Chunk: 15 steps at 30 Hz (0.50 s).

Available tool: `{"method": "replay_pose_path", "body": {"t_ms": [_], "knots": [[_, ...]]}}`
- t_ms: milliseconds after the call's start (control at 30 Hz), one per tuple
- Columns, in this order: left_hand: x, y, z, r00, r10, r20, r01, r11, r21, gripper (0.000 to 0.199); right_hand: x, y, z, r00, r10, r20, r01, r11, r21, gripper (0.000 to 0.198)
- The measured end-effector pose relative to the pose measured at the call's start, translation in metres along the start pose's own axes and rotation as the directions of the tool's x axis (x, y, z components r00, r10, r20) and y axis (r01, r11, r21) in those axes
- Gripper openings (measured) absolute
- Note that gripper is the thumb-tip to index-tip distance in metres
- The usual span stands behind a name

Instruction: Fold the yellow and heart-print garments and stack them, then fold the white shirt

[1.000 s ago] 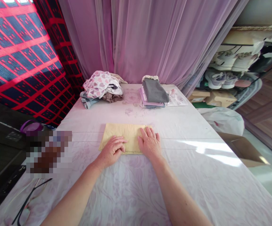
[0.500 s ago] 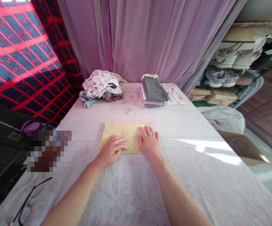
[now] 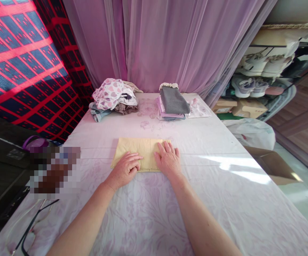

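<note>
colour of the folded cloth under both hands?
Pale yellow, plain; the folded cloth shows best in the head view.

Cloth nearly everywhere, all matt.
Folded yellow piece: soft matt woven cloth, smooth, creased at folds; table cover: thin pale floral-print fabric, lightly wrinkled, faint sheen in sunlight; curtain: sheer purple fabric; grey folded garment: matt knit; box: plain brown cardboard; glasses: dark frame, material unclear.
</note>
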State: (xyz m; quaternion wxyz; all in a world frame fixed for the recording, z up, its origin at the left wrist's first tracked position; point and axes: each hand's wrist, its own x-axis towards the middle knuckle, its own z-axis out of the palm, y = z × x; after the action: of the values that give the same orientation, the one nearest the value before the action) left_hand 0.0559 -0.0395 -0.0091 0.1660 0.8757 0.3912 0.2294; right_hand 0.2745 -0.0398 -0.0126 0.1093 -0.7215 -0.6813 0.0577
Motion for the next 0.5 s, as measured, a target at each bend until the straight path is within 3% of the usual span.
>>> {"method": "replay_pose_path", "body": {"t_ms": [133, 300, 500], "knots": [[0.006, 0.012, 0.001, 0.996, -0.050, -0.075, 0.045, 0.997, -0.059, 0.010, 0.000, 0.001, 0.001, 1.000, -0.003, -0.016, 0.003, 1.000, 0.002, 0.050], [0.017, 0.026, 0.009, 0.975, -0.136, -0.173, 0.134, 0.991, -0.025, 0.016, 0.000, 0.001, 0.003, 1.000, -0.005, -0.024, 0.005, 1.000, -0.005, 0.051], [0.021, 0.032, 0.014, 0.969, -0.163, -0.185, 0.175, 0.983, 0.049, 0.014, 0.000, 0.002, 0.004, 0.999, -0.011, -0.031, 0.011, 1.000, -0.014, 0.051]]}}
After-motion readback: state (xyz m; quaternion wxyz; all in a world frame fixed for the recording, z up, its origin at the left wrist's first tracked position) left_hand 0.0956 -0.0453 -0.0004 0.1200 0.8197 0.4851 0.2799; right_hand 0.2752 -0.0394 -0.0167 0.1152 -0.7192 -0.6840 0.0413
